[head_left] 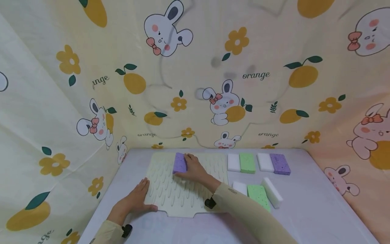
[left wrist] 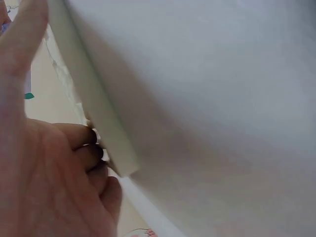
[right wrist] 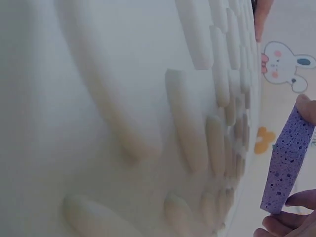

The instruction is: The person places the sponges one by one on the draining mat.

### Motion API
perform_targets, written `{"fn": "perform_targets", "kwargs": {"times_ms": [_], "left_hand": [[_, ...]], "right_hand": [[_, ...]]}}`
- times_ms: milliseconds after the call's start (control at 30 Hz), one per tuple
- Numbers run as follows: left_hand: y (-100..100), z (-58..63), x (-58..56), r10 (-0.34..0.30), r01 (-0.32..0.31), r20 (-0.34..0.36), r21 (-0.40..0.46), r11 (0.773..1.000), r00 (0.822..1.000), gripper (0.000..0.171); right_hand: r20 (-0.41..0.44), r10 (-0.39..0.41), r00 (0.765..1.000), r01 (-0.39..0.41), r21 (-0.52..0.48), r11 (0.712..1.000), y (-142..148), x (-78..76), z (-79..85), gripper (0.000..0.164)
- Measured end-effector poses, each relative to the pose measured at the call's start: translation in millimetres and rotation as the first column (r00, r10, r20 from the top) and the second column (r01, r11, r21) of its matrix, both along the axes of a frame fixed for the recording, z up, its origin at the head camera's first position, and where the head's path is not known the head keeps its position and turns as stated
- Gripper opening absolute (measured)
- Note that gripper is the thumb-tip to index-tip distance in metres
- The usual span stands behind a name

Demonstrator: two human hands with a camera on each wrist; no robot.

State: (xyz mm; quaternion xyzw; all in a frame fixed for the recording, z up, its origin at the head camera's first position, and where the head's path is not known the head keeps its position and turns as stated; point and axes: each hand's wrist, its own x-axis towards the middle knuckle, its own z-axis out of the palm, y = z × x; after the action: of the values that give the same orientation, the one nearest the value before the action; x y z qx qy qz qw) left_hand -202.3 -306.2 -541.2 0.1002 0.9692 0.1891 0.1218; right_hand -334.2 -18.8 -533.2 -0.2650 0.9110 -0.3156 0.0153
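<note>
Bunny-print cloth backs the pale table [head_left: 320,210]. On the ribbed mat [head_left: 179,196], towards its far edge, the purple sponge [head_left: 179,163] is pinched by the right hand [head_left: 195,169]; the mat's left edge is pressed flat by the left hand [head_left: 134,201], best kept steady.

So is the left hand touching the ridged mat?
Touching. In the head view the left hand lies flat on the mat at its left edge; the left wrist view shows fingers against that edge.
</note>
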Motion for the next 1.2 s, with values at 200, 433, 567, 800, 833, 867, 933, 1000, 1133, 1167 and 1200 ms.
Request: {"fn": "perform_targets", "kwargs": {"times_ms": [200,433,567,800,833,867,933,1000,1133,1167,1200], "left_hand": [[-3.2,-3.2,0.0,-0.011,0.011,-0.027,-0.03,1.0,1.0,0.134],[-2.9,-3.8,-2.0,-0.041,0.04,-0.055,-0.028,0.999,0.998,0.129],[-0.7,-1.8,-2.2,-0.058,0.057,-0.06,-0.025,0.998,0.997,0.129],[0.3,-1.4,-0.2,-0.052,0.052,-0.042,-0.015,0.999,0.998,0.129],[0.1,-2.7,-0.8,-0.051,0.05,-0.042,-0.022,0.998,0.998,0.129],[0.2,-3.6,-1.2,-0.05,0.048,-0.041,-0.028,0.998,0.998,0.129],[0.3,-5.8,-2.6,-0.046,0.044,-0.041,-0.037,0.998,0.998,0.13],[0.3,-7.8,-3.8,-0.035,0.034,-0.034,-0.041,0.999,0.999,0.131],[-0.2,-10.3,-4.8,-0.023,0.022,-0.028,-0.041,0.999,0.999,0.132],[-0.2,-10.7,-4.8,-0.021,0.02,-0.028,-0.045,0.999,0.999,0.132],[-0.2,-11.1,-4.9,-0.021,0.019,-0.029,-0.05,0.999,0.999,0.132]], "right_hand": [[0.01,-0.008,1.0,0.008,0.033,0.999,-6.6,-2.6,-4.5,0.109],[0.04,-0.002,0.999,0.0,0.035,0.999,-17.0,-6.2,-9.1,0.109],[0.072,-0.012,0.997,0.011,0.019,1.0,-23.0,-6.8,-7.3,0.108],[0.094,-0.015,0.995,0.013,0.023,1.0,-36.0,-11.8,-3.5,0.107],[0.103,-0.015,0.995,0.013,0.02,1.0,-37.6,-12.6,-3.3,0.107],[0.112,-0.016,0.994,0.014,0.018,1.0,-39.2,-13.5,-2.9,0.107],[0.125,-0.021,0.992,0.017,0.031,0.999,-42.4,-16.2,-4.2,0.108],[0.138,-0.024,0.99,0.02,0.033,0.999,-45.5,-18.7,-5.8,0.109],[0.161,-0.035,0.986,0.029,0.04,0.999,-50.5,-24.3,-10.3,0.111],[0.167,-0.041,0.985,0.035,0.037,0.999,-51.1,-25.8,-10.8,0.112],[0.173,-0.048,0.984,0.041,0.045,0.998,-51.6,-27.7,-11.7,0.112]]}}
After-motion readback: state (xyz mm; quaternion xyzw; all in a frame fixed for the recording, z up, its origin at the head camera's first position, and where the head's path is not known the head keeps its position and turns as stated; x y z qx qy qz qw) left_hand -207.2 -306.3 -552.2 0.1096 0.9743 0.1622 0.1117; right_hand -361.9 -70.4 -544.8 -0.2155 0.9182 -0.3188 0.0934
